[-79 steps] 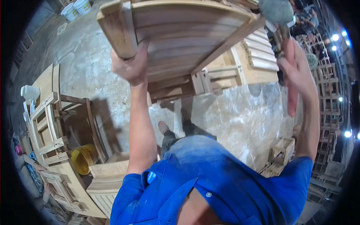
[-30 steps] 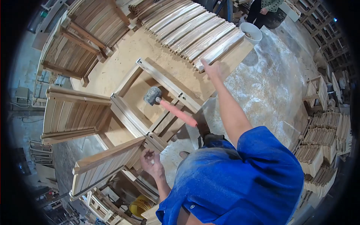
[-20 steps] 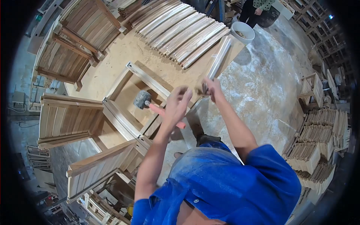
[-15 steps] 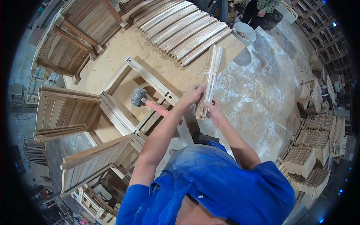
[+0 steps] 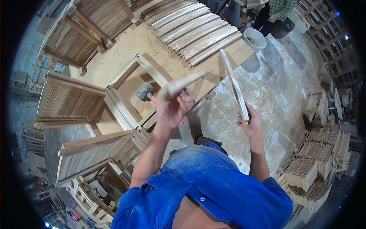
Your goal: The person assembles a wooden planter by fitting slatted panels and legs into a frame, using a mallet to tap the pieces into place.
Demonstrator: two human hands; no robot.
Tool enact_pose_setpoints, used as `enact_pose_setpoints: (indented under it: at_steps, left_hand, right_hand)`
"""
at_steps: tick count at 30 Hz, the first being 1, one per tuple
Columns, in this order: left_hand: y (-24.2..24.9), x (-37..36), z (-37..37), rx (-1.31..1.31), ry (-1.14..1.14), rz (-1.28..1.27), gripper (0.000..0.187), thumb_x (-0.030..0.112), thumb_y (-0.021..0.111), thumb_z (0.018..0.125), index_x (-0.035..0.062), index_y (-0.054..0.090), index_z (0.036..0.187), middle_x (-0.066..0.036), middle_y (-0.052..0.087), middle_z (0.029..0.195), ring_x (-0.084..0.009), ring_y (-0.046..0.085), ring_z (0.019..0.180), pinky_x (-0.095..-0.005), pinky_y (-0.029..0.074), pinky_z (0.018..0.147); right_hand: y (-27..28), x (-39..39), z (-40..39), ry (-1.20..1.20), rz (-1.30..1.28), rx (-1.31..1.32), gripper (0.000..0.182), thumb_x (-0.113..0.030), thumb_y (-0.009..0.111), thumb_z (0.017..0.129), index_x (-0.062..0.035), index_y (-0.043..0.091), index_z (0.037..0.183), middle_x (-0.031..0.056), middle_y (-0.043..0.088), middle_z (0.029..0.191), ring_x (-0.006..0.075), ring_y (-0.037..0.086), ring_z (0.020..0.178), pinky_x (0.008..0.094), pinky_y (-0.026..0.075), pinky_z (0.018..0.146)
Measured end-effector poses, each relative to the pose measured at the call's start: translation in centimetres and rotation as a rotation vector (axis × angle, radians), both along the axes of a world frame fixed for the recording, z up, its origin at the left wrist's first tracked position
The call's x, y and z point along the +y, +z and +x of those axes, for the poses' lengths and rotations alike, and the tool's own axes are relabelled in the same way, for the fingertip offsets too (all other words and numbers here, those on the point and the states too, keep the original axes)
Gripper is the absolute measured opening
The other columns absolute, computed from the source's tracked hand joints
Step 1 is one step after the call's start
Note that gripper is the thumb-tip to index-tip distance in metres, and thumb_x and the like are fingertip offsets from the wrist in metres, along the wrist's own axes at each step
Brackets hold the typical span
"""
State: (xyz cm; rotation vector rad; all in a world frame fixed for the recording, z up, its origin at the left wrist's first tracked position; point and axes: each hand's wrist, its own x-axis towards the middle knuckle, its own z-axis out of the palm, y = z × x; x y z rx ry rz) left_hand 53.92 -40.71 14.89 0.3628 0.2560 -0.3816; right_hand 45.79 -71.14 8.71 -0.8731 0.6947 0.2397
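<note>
Each hand grips one wooden slat: left hand (image 5: 172, 110) above the sawdust-strewn worktop (image 5: 126, 49), right hand (image 5: 249, 124) over concrete floor (image 5: 274, 91).

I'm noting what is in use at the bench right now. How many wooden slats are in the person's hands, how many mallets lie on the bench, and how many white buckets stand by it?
Wooden slats in hand: 2, left hand slat, right hand slat
Mallets: 1
White buckets: 1
Total: 4
</note>
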Motion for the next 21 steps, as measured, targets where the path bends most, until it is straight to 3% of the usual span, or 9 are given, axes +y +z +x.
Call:
enact_pose_setpoints:
  at_steps: [4,7,8,12,15,17,18,20,21]
  left_hand:
    - [-1.7,2.1,2.7,-0.428,-0.062,0.502,0.024,0.021,0.061,0.09,-0.0006,0.063,0.101,-0.015,0.065,0.089,-0.0257,0.062,0.081,-0.0366,0.051,0.069]
    - [-0.6,2.0,2.8,-0.647,0.012,1.713,0.045,0.041,0.072,0.086,-0.0003,0.069,0.103,-0.016,0.068,0.094,-0.0265,0.065,0.082,-0.0381,0.051,0.075]
    - [-1.1,2.0,3.1,-0.712,0.12,1.761,0.031,0.031,0.072,0.085,0.0009,0.069,0.095,-0.019,0.068,0.091,-0.0329,0.064,0.084,-0.042,0.049,0.075]
    - [-1.3,4.5,0.5,-0.654,0.267,1.726,0.031,0.029,0.071,0.086,0.0025,0.068,0.101,-0.017,0.068,0.094,-0.0339,0.064,0.086,-0.0421,0.049,0.078]
    - [5.3,7.3,-7.0,-0.504,0.4,1.358,0.019,0.014,0.072,0.087,0.0001,0.067,0.099,-0.01,0.067,0.09,-0.0186,0.063,0.083,-0.0322,0.051,0.073]
    - [6.6,10.9,-11.8,-0.749,0.667,1.51,0.025,0.009,0.069,0.088,0.0007,0.061,0.11,-0.007,0.065,0.099,-0.0146,0.06,0.084,-0.0287,0.05,0.07]
    - [9.2,13.6,-15.0,-0.71,0.603,1.71,0.029,0.005,0.066,0.084,0.0,0.059,0.111,-0.009,0.064,0.101,-0.0135,0.059,0.084,-0.0266,0.049,0.072]
    - [10.4,17.0,-21.5,-0.562,0.909,1.726,0.039,0.011,0.069,0.079,-0.0019,0.057,0.114,-0.012,0.063,0.102,-0.017,0.059,0.088,-0.0311,0.049,0.078]
    - [10.9,18.8,-24.7,-0.44,1.086,1.734,0.044,0.013,0.071,0.077,-0.0029,0.056,0.116,-0.014,0.062,0.103,-0.0187,0.059,0.09,-0.0334,0.049,0.081]
  right_hand:
    - [-3.7,-1.0,0.7,0.036,0.046,-0.071,0.043,-0.032,0.05,0.098,-0.0142,0.05,0.138,0.005,0.06,0.084,0.0163,0.056,0.067,0.0333,0.046,0.062]
    - [-6.1,-0.9,1.3,0.18,0.333,-0.223,0.045,-0.023,0.057,0.093,-0.0015,0.05,0.132,0.0051,0.059,0.082,0.0163,0.054,0.068,0.0315,0.045,0.061]
    - [-6.3,-0.5,1.4,0.2,0.33,-0.214,0.045,-0.023,0.057,0.093,-0.0015,0.05,0.132,0.0051,0.059,0.082,0.0163,0.054,0.068,0.0315,0.045,0.061]
    - [-4.5,3.4,1.6,0.246,0.032,-0.221,0.052,-0.016,0.063,0.086,0.001,0.048,0.133,0.0049,0.058,0.087,0.0145,0.054,0.071,0.0286,0.043,0.062]
    - [-3.3,5.1,0.6,0.349,-0.186,-0.317,0.056,-0.012,0.063,0.082,0.0015,0.046,0.134,0.0043,0.057,0.092,0.0123,0.054,0.075,0.0264,0.043,0.062]
    - [-2.8,5.9,0.3,0.383,-0.43,-0.44,0.065,-0.011,0.064,0.078,0.0006,0.042,0.138,0.003,0.054,0.094,0.0112,0.053,0.077,0.0251,0.044,0.064]
    - [-2.4,6.3,0.3,0.338,-0.614,-0.471,0.073,-0.012,0.065,0.074,-0.0003,0.039,0.142,0.0025,0.053,0.095,0.0113,0.051,0.077,0.0248,0.044,0.066]
    - [-2.0,5.4,1.0,0.252,-0.877,-0.556,0.09,-0.018,0.068,0.072,-0.0036,0.027,0.15,0.0049,0.054,0.098,0.0121,0.051,0.078,0.0264,0.045,0.067]
    - [0.1,4.8,1.9,0.304,-0.572,-0.738,0.089,-0.019,0.067,0.072,-0.0022,0.026,0.15,0.0085,0.05,0.104,0.0153,0.05,0.085,0.0294,0.045,0.072]
